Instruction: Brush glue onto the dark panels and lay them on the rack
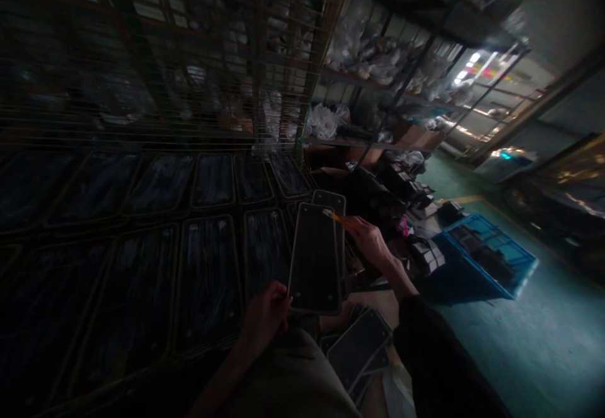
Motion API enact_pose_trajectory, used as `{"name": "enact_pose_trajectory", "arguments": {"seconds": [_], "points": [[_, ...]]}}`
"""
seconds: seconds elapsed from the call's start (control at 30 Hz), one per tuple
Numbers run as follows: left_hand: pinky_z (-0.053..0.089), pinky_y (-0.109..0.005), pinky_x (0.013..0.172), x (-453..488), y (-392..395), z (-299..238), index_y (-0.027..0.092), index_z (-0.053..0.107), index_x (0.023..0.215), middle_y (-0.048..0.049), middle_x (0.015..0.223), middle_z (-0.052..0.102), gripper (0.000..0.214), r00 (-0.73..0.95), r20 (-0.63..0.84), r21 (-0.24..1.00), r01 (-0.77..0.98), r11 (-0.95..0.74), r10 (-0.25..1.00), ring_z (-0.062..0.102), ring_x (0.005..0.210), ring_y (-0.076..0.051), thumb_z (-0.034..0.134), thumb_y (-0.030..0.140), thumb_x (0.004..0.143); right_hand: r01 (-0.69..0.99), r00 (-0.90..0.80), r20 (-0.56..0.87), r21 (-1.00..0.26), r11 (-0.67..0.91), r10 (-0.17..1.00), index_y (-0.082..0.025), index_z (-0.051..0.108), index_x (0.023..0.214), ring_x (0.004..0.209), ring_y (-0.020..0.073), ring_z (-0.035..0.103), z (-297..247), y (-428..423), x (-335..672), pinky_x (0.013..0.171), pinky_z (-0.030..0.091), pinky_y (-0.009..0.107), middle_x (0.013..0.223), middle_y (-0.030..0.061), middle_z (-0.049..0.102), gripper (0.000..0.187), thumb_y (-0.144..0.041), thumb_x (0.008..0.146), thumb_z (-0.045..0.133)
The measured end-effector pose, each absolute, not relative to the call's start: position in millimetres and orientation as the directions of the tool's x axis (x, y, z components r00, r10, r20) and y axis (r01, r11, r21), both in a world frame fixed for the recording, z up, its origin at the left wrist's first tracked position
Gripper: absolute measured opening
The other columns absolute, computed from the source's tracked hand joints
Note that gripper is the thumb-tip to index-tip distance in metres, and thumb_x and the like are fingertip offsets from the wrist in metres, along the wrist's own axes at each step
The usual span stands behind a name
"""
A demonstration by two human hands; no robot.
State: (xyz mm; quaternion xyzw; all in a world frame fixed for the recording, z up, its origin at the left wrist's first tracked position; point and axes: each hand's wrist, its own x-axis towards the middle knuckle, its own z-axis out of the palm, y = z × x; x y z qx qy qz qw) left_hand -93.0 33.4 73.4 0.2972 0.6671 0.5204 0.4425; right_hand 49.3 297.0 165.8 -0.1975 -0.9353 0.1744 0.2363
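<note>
Dark panel: the main one sits right in front of the person, between both hands, long side running away from the body. It overlaps a second panel poking out behind. My guess is it's angled that way so the whole face is in easy reach.
Left hand: down at the lower left edge, fingers curled up against the rim. Probably steadying it, but it's too dim for me to tell if they're really pinching.
Right hand: closed around an orange tool, fingers wrapped on the handle end. Coming in from the side presumably keeps the arm off the face.
Tool tip: pale and fuzzy, over the panel's upper right corner. Could be a brush, can't swear to it.
Panel rows: two rows of similar panels off to the left, side by side with streaky faces up, likely spread so nothing rubs.
Loose pile: more panels overlapping at lower right, maybe parked there to stay handy.
Blue crate: on the green floor, well apart from the hands.
</note>
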Motion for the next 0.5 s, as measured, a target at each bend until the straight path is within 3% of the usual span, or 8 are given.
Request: {"name": "enact_pose_trajectory", "arguments": {"seconds": [0.33,0.5], "points": [[0.04,-0.02,0.035,-91,33,80,0.021,0.051,0.082,0.0061,0.054,0.056,0.027,-0.452,-0.273,0.962,-0.102,0.254,0.849,0.054,0.037,-0.012,0.059,0.046,0.077,0.29,-0.908,0.101,-0.548,0.784,0.406,-0.023,0.061,0.122,0.088,0.0172,0.066,202,225,112,0.072,0.054,0.025,0.106,0.0057,0.066,0.027,-0.03,0.101,0.046],[0.04,-0.019,0.036,-91,32,82,0.02,0.052,0.083,0.0066,0.05,0.054,0.026,-0.452,-0.264,0.964,-0.091,0.25,0.852,0.053,0.037,-0.012,0.059,0.045,0.078,0.287,-0.934,-0.02,-0.635,0.717,0.357,-0.025,0.062,0.124,0.1,0.02,0.064,211,207,135,0.085,0.055,0.031,0.113,0.0057,0.066,0.028,-0.029,0.1,0.047]]}}
